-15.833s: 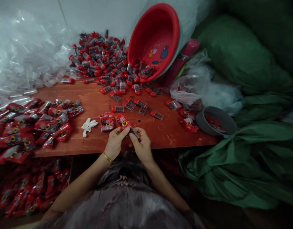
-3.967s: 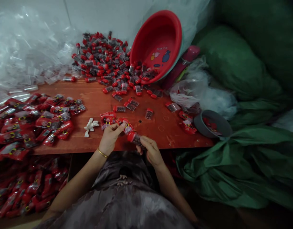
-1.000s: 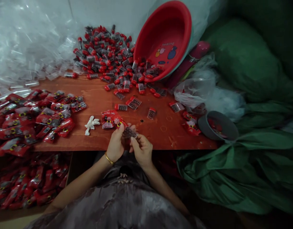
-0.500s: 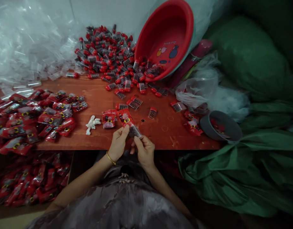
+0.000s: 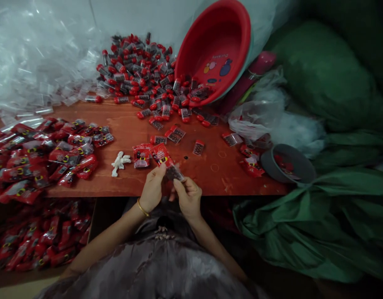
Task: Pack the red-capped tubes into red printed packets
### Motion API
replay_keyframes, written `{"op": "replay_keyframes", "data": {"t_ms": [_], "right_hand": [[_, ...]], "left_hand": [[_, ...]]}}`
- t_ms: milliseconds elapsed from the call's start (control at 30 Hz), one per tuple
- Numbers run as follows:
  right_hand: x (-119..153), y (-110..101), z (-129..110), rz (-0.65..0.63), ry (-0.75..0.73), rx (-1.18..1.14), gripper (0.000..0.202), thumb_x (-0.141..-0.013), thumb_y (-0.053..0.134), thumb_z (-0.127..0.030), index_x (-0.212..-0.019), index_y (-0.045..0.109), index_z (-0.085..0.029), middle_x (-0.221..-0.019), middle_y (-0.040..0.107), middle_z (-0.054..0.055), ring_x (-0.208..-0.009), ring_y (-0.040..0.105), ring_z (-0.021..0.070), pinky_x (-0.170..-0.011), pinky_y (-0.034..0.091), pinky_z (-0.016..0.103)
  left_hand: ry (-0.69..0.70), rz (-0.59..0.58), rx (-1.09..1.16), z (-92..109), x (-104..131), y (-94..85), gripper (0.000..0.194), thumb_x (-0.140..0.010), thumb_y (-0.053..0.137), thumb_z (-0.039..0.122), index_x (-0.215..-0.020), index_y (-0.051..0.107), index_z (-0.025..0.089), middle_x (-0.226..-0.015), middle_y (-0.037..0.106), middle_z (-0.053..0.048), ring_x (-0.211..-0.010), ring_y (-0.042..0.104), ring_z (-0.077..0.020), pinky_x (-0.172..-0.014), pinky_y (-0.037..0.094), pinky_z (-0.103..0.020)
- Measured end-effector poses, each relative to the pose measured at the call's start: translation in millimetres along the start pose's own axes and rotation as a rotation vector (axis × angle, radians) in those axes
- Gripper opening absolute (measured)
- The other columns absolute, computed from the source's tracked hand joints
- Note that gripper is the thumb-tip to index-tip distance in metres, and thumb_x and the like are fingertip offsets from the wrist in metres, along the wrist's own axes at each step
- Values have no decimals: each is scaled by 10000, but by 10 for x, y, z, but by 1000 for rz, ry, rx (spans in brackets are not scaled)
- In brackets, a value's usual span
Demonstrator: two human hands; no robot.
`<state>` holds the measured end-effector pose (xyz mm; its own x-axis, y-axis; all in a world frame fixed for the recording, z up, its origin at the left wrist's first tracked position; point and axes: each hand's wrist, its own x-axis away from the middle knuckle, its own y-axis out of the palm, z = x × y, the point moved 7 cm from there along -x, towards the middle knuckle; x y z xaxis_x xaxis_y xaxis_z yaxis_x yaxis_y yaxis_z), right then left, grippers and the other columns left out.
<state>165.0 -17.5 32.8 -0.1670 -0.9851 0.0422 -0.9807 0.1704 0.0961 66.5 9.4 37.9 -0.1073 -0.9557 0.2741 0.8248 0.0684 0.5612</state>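
A small clear packet [image 5: 173,171] with a red printed card [image 5: 160,154] at its upper end is held over the table's front edge. My left hand [image 5: 153,189], with a gold bracelet, pinches its left side near the card. The thumb and fingers of my right hand [image 5: 189,197] close on its lower right end. Just left of the packet lie red printed cards [image 5: 142,158]. A white knotted piece [image 5: 119,163] is farther left. Behind my hands are several clear red-capped containers with dark contents [image 5: 175,133].
Red packets [image 5: 67,155] are heaped at left, more in a box [image 5: 51,236] below. Behind are a container pile [image 5: 138,70], clear bags [image 5: 32,54] and a tilted red basin [image 5: 224,45]. At right: a grey bowl [image 5: 272,169] and green cloth [image 5: 328,220].
My left hand has shifted very slightly left. The packet's card end has also moved a little left, and both hands still hold the packet.
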Motion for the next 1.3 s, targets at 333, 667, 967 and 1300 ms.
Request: {"op": "replay_keyframes", "data": {"t_ms": [333, 667, 967, 1300], "right_hand": [[7, 28, 52, -11, 30, -28, 330, -803, 564, -473, -634, 507, -196, -477, 530, -57, -338, 493, 80, -344, 401, 191], [-31, 7, 92, 8, 12, -52, 340, -810, 574, -486, -656, 526, -187, -473, 537, -58, -337, 496, 81, -346, 399, 189], [-78, 5, 45, -148, 27, 24, 329, -751, 626, -487, -645, 532, -191, -510, 583, -44, -333, 514, 85, -341, 399, 190], [-265, -21, -24, -116, -167, 287, 357, -675, 723, -403, -476, 509, -198, -386, 525, -53, -340, 462, 98, -388, 380, 215]], "left_hand": [[14, -18, -127, -42, 7, -18, 373, -668, 715, 496, -807, 690, 151, -729, 688, -13, -452, 501, -70, -406, 391, -195], [-11, -55, -234, -110, -7, 4, 393, -750, 624, 529, -845, 685, 152, -501, 538, 49, -350, 411, -56, -344, 326, -188], [-106, -27, -98, -62, -36, 36, 435, -617, 751, 497, -826, 702, 119, -769, 712, -76, -439, 518, -86, -355, 362, -194], [-104, -107, -54, -82, -3, -20, 393, -567, 791, 476, -753, 734, 135, -726, 712, -64, -681, 630, -144, -666, 481, -254]]}}
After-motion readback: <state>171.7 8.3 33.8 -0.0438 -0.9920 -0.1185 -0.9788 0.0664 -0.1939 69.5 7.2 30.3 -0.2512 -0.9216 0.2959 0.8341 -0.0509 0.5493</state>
